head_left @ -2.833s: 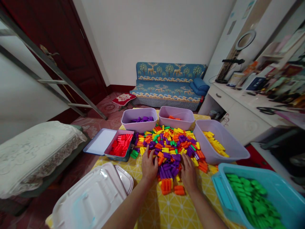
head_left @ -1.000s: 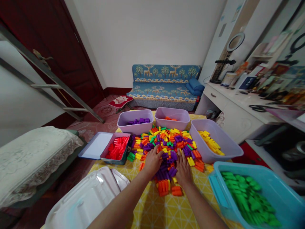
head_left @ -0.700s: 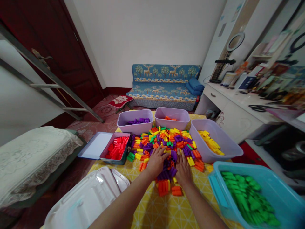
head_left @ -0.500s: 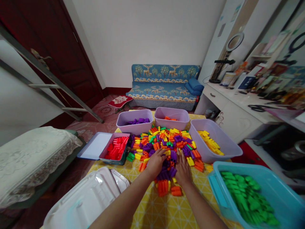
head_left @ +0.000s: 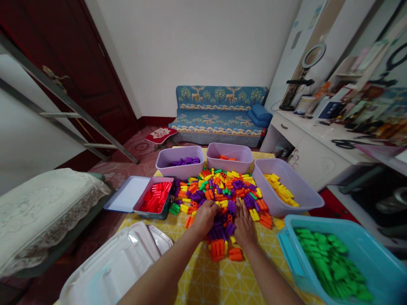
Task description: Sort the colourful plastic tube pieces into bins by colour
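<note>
My left hand [head_left: 206, 218] reaches into a mixed pile of plastic toy pieces, its fingers curled down among them; what the fingertips hold, if anything, is hidden. Right of it, my right hand [head_left: 244, 221] lies on the pile's near side with fingers stretched out, beside yellow pieces [head_left: 254, 215]. Between the two hands sits a cluster of purple pieces [head_left: 219, 231]. Orange pieces [head_left: 217, 249] lie closer to me on the yellow patterned tablecloth [head_left: 219, 284].
Around the pile stand lilac bins with purple [head_left: 179, 173], orange [head_left: 229, 165] and yellow pieces [head_left: 291, 203], a tin [head_left: 152, 215] of red pieces, and a turquoise bin [head_left: 291, 254] of green ones. White lids [head_left: 111, 267] lie at the near left.
My left hand has drawn slightly left and its fingers have curled in more. My right hand has stayed nearly still.
</note>
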`<action>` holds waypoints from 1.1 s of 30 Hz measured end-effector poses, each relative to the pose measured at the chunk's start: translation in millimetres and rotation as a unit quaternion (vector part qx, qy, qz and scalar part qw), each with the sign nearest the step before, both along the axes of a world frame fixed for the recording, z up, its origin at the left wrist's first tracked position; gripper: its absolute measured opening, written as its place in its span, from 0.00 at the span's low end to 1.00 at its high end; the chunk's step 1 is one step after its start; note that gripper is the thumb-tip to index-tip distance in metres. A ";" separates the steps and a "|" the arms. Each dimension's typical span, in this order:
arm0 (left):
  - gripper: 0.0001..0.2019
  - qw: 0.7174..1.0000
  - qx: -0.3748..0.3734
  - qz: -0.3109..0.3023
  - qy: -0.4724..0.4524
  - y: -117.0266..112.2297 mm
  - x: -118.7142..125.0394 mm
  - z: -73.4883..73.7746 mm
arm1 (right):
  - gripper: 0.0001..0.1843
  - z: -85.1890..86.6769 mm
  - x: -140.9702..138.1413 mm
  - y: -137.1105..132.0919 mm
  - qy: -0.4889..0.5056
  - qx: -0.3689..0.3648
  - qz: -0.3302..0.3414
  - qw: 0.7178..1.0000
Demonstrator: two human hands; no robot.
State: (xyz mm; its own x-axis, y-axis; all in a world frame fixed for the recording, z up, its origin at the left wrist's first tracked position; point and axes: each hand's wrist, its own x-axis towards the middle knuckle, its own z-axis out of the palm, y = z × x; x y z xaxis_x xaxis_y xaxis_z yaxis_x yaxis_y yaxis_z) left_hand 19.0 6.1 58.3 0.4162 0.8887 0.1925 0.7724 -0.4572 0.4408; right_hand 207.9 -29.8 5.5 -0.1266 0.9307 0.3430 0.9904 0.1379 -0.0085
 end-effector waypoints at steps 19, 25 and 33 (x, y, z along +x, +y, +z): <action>0.24 0.999 0.015 0.022 0.032 -7.1 -12.2 4.5 | 0.44 -0.8 -0.4 -1.3 0.022 0.004 0.004 1.000; 0.08 0.999 -0.014 0.019 0.034 -4.2 -11.2 9.0 | 0.42 3.4 -1.1 -1.8 0.025 -0.005 0.005 1.000; 0.13 0.998 -0.006 0.064 0.022 -3.3 -4.8 7.7 | 0.44 3.1 -0.5 -1.9 0.023 -0.004 0.006 1.000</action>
